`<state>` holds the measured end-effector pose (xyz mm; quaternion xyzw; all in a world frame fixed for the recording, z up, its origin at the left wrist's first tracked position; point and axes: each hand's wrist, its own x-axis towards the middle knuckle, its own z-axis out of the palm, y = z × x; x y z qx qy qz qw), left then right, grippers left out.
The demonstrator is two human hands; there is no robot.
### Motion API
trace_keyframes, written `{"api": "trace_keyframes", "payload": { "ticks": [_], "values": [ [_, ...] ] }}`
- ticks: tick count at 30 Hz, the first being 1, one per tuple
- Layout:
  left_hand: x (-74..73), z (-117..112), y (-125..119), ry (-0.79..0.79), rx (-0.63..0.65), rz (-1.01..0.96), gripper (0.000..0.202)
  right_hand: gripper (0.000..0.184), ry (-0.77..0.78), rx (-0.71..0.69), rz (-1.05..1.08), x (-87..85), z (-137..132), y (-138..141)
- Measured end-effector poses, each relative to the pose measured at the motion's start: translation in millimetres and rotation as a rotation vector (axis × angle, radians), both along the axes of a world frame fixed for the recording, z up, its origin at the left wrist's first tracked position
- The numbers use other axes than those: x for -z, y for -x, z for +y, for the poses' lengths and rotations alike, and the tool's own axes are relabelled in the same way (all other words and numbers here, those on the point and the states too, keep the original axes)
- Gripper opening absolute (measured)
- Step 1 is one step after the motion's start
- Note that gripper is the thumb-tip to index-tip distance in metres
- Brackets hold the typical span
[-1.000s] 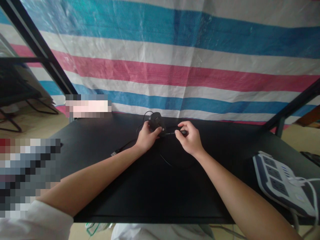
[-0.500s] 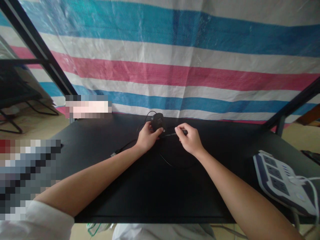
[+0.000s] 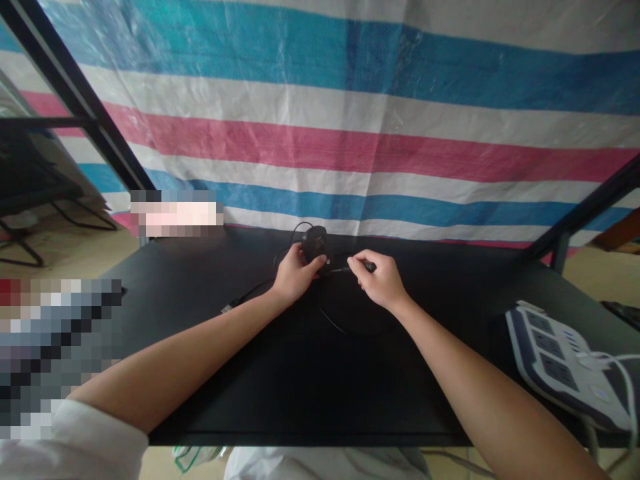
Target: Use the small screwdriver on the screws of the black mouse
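My left hand (image 3: 295,272) is closed around a black computer mouse (image 3: 315,241), thumb in front and fingers behind. The mouse is tilted up, its underside with a small label facing me. A thin black cable (image 3: 333,324) loops about it on the table, and a USB plug (image 3: 228,308) lies by my left forearm. My right hand (image 3: 378,275) pinches a screwdriver (image 3: 370,266); its dark handle end shows in the fist. The thin shaft points left to the lower edge of the mouse. Whether its tip touches a screw cannot be made out.
Both hands are above a black table (image 3: 310,393). A white and dark blue power strip (image 3: 565,363) with white cords lies at the right edge. Blurred-out items (image 3: 55,340) are at the left. A striped tarp (image 3: 350,147) hangs behind, between dark frame posts (image 3: 95,120).
My right hand has shifted very slightly left, its fingers a little further along the screwdriver. The mouse and my left hand stay in place.
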<state>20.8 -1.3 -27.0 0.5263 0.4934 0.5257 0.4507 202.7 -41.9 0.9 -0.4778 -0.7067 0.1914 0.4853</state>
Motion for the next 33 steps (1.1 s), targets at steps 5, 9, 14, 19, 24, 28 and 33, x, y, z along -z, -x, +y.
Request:
{"api": "trace_keyframes", "payload": {
  "ticks": [5,9,14,19,24,28,33],
  "values": [
    [-3.5,-1.4,-1.7,0.027,-0.005,-0.045,0.035,0.017,-0.041,0.015,0.116,-0.2,4.6,-4.2],
    [-4.2,-1.4,-1.7,0.049,-0.005,-0.092,0.039,0.028,0.001,0.07,0.373,3.9,13.0,-6.3],
    [-4.3,-2.1,-1.9,0.062,0.008,-0.121,0.039,0.047,0.038,0.111,0.623,5.1,22.8,-9.1],
    [-10.5,-6.8,-2.7,0.077,0.062,-0.183,0.032,0.049,0.009,0.153,0.561,10.6,26.0,-9.0],
    [-18.6,-16.8,-1.8,0.104,0.242,-0.174,0.042,0.05,0.14,0.087,0.553,16.7,19.8,4.9],
    [-24.4,-25.4,-3.7,0.086,0.38,-0.092,0.05,0.051,0.122,0.07,0.549,15.4,15.2,13.8],
    [-48.9,-14.8,15.5,0.125,0.498,0.155,0.042,0.047,0.096,0.052,0.545,14.6,17.6,8.6]
  ]
}}
